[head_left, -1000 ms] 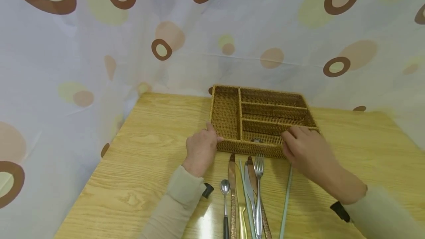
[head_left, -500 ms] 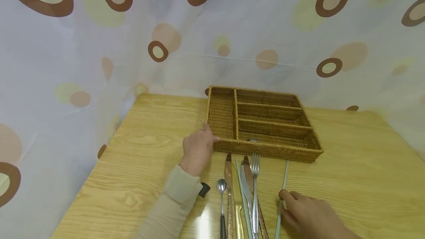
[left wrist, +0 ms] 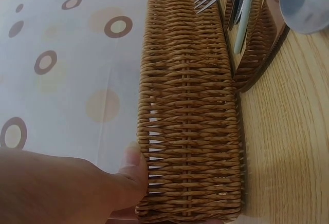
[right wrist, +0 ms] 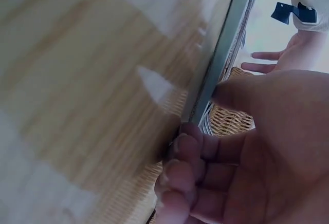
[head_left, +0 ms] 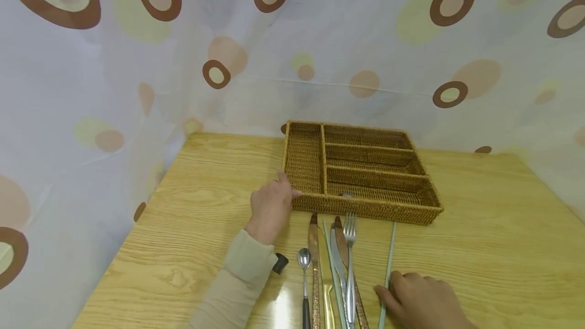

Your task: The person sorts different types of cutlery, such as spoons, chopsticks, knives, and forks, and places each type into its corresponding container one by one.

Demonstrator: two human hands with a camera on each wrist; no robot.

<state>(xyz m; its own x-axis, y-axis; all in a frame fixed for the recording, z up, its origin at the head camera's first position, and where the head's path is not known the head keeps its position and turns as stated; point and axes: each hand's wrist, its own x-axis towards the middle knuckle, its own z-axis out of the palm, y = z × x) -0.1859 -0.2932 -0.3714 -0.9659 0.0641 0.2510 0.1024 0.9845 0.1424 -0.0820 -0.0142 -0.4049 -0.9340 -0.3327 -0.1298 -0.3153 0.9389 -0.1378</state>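
My left hand (head_left: 270,211) grips the near left corner of a woven cutlery tray (head_left: 381,210), its thumb over the front rim in the left wrist view. My right hand (head_left: 424,299) is at the front of the table, pinching a pale green chopstick (head_left: 391,250) between thumb and fingers. That chopstick (right wrist: 218,59) runs between thumb and fingertips in the right wrist view. To its left lie a silver fork (head_left: 350,258), a black-handled spoon (head_left: 304,268), a gold knife (head_left: 326,278), a copper-coloured knife (head_left: 314,253) and another green chopstick (head_left: 333,268), among other knives.
The tray has one upright compartment on the left and several long ones across. A small piece of metal cutlery (head_left: 347,195) shows inside the nearest long compartment. A patterned cloth (head_left: 274,100) hangs behind the wooden table (head_left: 192,227).
My right hand has left the tray's near right side, come back towards me and taken hold of the right-hand chopstick. The left hand stays at the tray's corner.
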